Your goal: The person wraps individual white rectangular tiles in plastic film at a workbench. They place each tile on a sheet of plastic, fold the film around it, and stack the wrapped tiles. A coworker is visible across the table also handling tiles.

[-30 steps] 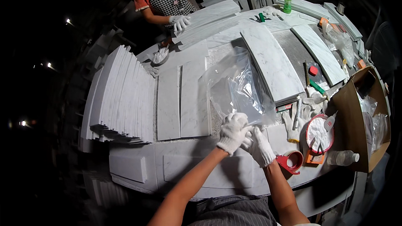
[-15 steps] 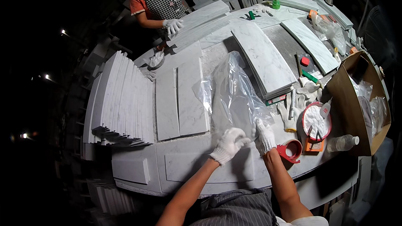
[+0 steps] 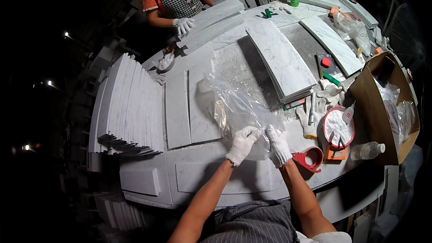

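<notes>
A large clear plastic bag (image 3: pixel 238 103) hangs crumpled from my two gloved hands over the pale slabs. My left hand (image 3: pixel 244 144), in a white knit glove, has its fingers closed on the bag's near edge. Close beside it, my right hand (image 3: pixel 278 146), gloved the same way, pinches that edge too. Beneath the bag's left part lie two narrow marble slabs (image 3: pixel 177 112) side by side. A red tape dispenser (image 3: pixel 309 161) rests just right of my right hand.
At left stands a row of upright marble slabs (image 3: pixel 130 108); a marble stack (image 3: pixel 283 63) lies beyond the bag. To the right are a bowl of white powder (image 3: pixel 338 128), a plastic bottle (image 3: pixel 368 151) and a cardboard box (image 3: pixel 366 108). Across the table, a co-worker's gloved hand (image 3: pixel 183 26) touches slabs.
The bag has swung left and sunk lower, uncovering the dusty surface beyond it. My left hand has closed on its edge, and both hands have come nearer each other.
</notes>
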A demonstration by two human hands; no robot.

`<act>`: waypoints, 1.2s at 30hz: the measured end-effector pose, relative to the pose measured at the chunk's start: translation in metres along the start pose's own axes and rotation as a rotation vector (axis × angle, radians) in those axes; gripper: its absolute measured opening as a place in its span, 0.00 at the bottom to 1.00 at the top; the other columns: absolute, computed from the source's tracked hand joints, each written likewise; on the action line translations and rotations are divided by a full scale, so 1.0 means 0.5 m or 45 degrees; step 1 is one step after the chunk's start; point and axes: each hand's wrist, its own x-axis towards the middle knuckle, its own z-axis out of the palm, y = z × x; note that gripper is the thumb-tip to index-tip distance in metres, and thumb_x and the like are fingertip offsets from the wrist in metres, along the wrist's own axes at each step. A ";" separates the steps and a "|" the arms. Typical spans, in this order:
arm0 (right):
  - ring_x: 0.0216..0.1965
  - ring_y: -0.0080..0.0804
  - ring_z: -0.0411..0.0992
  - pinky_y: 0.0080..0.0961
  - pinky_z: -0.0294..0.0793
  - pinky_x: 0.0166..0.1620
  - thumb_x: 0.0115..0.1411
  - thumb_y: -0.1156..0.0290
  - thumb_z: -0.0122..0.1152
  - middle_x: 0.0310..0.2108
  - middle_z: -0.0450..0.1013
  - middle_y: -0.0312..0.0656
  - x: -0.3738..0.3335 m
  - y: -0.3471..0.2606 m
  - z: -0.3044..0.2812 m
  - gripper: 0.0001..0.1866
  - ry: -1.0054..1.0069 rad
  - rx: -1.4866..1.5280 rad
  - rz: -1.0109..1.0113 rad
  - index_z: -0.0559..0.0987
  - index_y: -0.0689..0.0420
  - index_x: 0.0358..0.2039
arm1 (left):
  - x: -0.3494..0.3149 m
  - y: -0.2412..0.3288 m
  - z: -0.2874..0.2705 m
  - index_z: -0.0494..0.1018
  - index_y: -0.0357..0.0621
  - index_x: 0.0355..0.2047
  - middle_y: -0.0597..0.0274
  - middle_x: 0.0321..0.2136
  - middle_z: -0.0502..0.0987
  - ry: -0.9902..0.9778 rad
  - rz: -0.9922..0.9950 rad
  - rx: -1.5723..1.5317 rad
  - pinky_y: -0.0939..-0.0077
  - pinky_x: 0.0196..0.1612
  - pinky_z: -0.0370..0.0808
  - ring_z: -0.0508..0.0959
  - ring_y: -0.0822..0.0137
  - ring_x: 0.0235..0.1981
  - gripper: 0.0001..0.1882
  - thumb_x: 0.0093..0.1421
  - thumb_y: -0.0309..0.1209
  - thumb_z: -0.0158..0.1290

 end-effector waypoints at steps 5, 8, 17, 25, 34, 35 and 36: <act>0.25 0.15 0.64 0.17 0.64 0.28 0.67 0.63 0.56 0.26 0.70 0.29 0.003 -0.008 -0.006 0.10 -0.192 0.073 -0.071 0.76 0.56 0.35 | 0.008 0.017 -0.025 0.77 0.38 0.36 0.74 0.26 0.74 0.032 0.043 -0.052 0.84 0.33 0.68 0.69 0.81 0.28 0.09 0.66 0.31 0.52; 0.25 0.16 0.65 0.17 0.65 0.28 0.67 0.61 0.56 0.26 0.70 0.29 0.002 -0.012 -0.001 0.11 -0.104 0.062 0.009 0.76 0.55 0.35 | 0.005 0.025 -0.032 0.77 0.38 0.35 0.73 0.26 0.74 0.035 0.057 -0.011 0.84 0.34 0.68 0.69 0.81 0.29 0.08 0.66 0.30 0.52; 0.29 0.19 0.69 0.20 0.71 0.32 0.66 0.55 0.55 0.30 0.72 0.32 0.000 -0.027 -0.011 0.16 -0.040 0.064 0.098 0.76 0.57 0.40 | 0.010 0.060 -0.080 0.75 0.40 0.31 0.76 0.24 0.71 0.279 -0.147 -0.082 0.87 0.32 0.66 0.66 0.84 0.27 0.07 0.65 0.29 0.52; 0.33 0.21 0.68 0.22 0.69 0.35 0.64 0.63 0.54 0.35 0.72 0.36 -0.023 -0.049 0.051 0.15 -0.203 -0.357 0.008 0.75 0.61 0.45 | -0.015 0.069 -0.047 0.77 0.38 0.35 0.74 0.26 0.73 0.074 -0.029 -0.108 0.85 0.34 0.68 0.69 0.82 0.28 0.07 0.65 0.30 0.53; 0.33 0.24 0.72 0.22 0.72 0.36 0.65 0.63 0.57 0.36 0.75 0.39 -0.016 -0.046 0.055 0.15 -0.098 -0.124 -0.034 0.74 0.61 0.45 | -0.012 0.056 -0.071 0.76 0.38 0.36 0.71 0.27 0.74 0.232 -0.004 -0.498 0.85 0.36 0.69 0.71 0.80 0.30 0.08 0.66 0.30 0.52; 0.32 0.24 0.72 0.23 0.72 0.36 0.65 0.63 0.57 0.35 0.75 0.40 -0.028 -0.057 0.067 0.15 -0.166 -0.221 -0.103 0.73 0.61 0.45 | -0.011 0.053 -0.068 0.75 0.37 0.36 0.70 0.28 0.75 0.216 -0.018 -0.526 0.85 0.37 0.69 0.71 0.80 0.30 0.08 0.66 0.31 0.52; 0.32 0.24 0.72 0.23 0.72 0.35 0.65 0.64 0.57 0.35 0.75 0.40 -0.034 -0.062 0.076 0.14 -0.234 -0.319 -0.172 0.73 0.62 0.44 | -0.008 0.044 -0.064 0.76 0.37 0.37 0.70 0.28 0.75 0.184 -0.007 -0.448 0.85 0.38 0.69 0.72 0.79 0.31 0.09 0.66 0.31 0.52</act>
